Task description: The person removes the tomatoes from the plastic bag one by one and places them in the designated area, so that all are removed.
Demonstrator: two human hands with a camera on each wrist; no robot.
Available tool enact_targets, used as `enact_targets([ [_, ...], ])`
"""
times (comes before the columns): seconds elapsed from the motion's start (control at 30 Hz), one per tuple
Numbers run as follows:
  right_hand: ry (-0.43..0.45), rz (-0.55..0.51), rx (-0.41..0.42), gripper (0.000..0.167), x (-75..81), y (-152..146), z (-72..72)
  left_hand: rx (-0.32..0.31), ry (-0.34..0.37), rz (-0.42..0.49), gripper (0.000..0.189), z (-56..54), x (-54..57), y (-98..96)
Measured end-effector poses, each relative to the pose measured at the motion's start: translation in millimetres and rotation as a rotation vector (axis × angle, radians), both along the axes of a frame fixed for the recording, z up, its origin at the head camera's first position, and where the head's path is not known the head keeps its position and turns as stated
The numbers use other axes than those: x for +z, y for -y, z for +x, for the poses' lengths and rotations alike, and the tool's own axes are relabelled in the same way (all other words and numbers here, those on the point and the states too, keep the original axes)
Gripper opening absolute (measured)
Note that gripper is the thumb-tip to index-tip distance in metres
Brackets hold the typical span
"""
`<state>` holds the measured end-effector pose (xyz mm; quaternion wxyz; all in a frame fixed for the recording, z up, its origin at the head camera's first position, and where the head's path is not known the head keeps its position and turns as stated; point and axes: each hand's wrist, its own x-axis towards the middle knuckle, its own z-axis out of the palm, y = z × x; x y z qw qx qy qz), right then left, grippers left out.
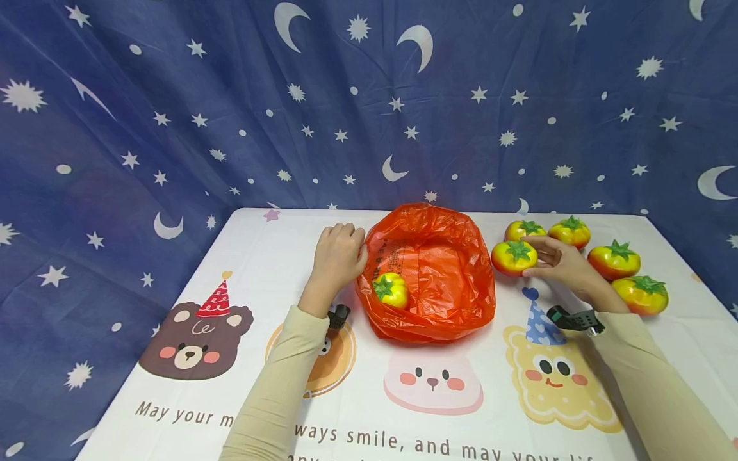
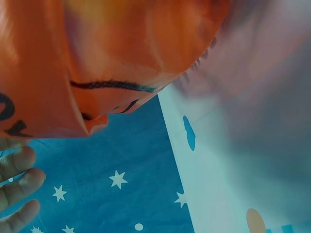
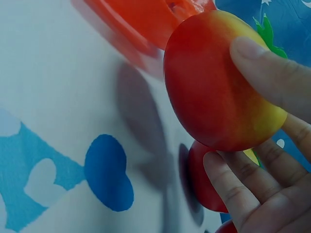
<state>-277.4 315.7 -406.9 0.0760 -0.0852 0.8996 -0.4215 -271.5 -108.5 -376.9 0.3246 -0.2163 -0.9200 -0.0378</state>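
A red plastic bag point(image 1: 444, 275) stands open-mouthed on the table, with one yellow-red tomato point(image 1: 393, 290) inside, near its left front. My left hand point(image 1: 339, 256) holds the bag's left rim. In the left wrist view its fingers point(image 2: 22, 182) show beside the bag's folded edge point(image 2: 43, 97); the thumb is hidden there. To the right of the bag, my right hand point(image 1: 556, 261) grips another tomato point(image 1: 513, 258) with a green leafy top. The right wrist view shows the thumb on one side of this tomato point(image 3: 214, 87) and the fingers near its other side; it looks raised off the cloth.
Around the right hand lie more tomatoes: one behind point(image 1: 523, 228), one at the back point(image 1: 569, 232), and two farther right, an upper one point(image 1: 614, 261) and a lower one point(image 1: 640, 296). A white printed cloth point(image 1: 259, 256) covers the table. Behind hangs a blue starry curtain point(image 1: 323, 96).
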Motion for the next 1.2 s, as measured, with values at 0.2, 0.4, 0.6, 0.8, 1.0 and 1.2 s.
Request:
enact_targets([
  [0.2,0.031,-0.026,0.007,0.077,-3.3,0,-1.9,-0.003,-0.005,0.003,0.011,0.3,0.5,0.0],
  [0.4,0.058,-0.037,0.0,0.079,-5.8,1,-2.8,-0.001,-0.007,0.001,0.011,0.5,0.8,0.2],
  [0.6,0.072,-0.039,-0.006,0.08,-6.5,1,-2.7,0.006,0.005,-0.001,0.012,0.2,0.2,0.7],
  [0.8,0.066,-0.044,0.008,0.077,-7.4,1,-1.9,0.006,0.004,0.002,0.012,0.8,0.7,1.0],
  [1.0,0.056,-0.053,0.014,0.077,-10.0,0,-2.0,0.008,0.003,-0.003,0.013,0.0,0.2,1.2],
  [1.2,0.043,-0.063,0.023,0.075,-12.6,-1,-2.6,0.01,0.01,0.0,0.012,0.4,0.6,1.3],
])
